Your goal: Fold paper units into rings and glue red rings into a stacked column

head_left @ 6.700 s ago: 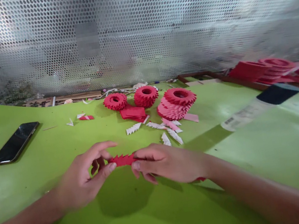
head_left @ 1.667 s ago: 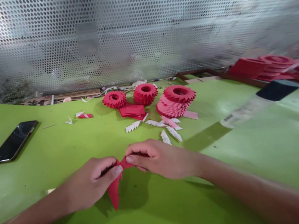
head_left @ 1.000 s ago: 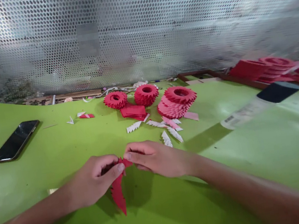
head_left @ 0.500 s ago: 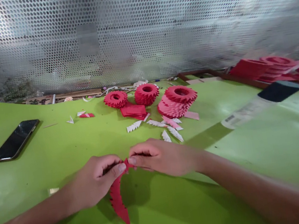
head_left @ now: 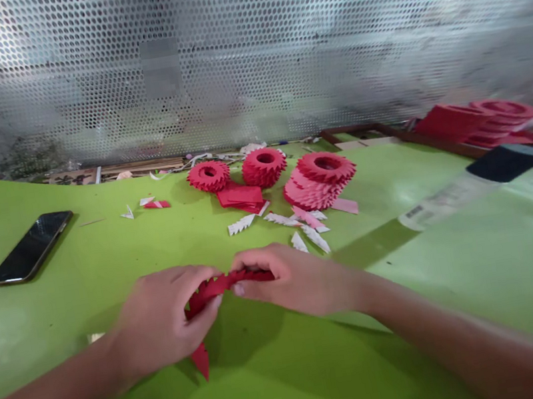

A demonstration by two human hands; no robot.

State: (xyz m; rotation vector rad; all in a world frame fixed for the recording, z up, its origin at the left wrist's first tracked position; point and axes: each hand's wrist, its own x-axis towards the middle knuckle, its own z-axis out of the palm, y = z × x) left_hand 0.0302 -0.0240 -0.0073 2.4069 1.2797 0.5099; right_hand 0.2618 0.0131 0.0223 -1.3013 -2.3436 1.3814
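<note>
Strip [head_left: 239, 279] btwn L hand [head_left: 164, 320], R hand [head_left: 300, 282]; rings [head_left: 264, 167] behind; phone [head_left: 30, 248] left.

Three paper rings [head_left: 264, 167], one smartphone [head_left: 30, 248], one red strip [head_left: 229, 283]

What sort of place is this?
Probably a paper-craft workbench: stacked red paper rings, folded white paper pieces on a green mat, and a notched red paper strip held by the left hand and right hand.

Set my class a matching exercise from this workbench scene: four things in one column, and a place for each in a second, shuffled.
Things:
1. Smartphone
2. Serrated red paper strip
3. White notched paper pieces
4. Perforated metal sheet

Places:
A. Held between the left hand and right hand
B. Standing behind the green table
C. Lying at the table's left side
D. Lying in front of the red paper rings

Pairs: 1-C, 2-A, 3-D, 4-B
</note>
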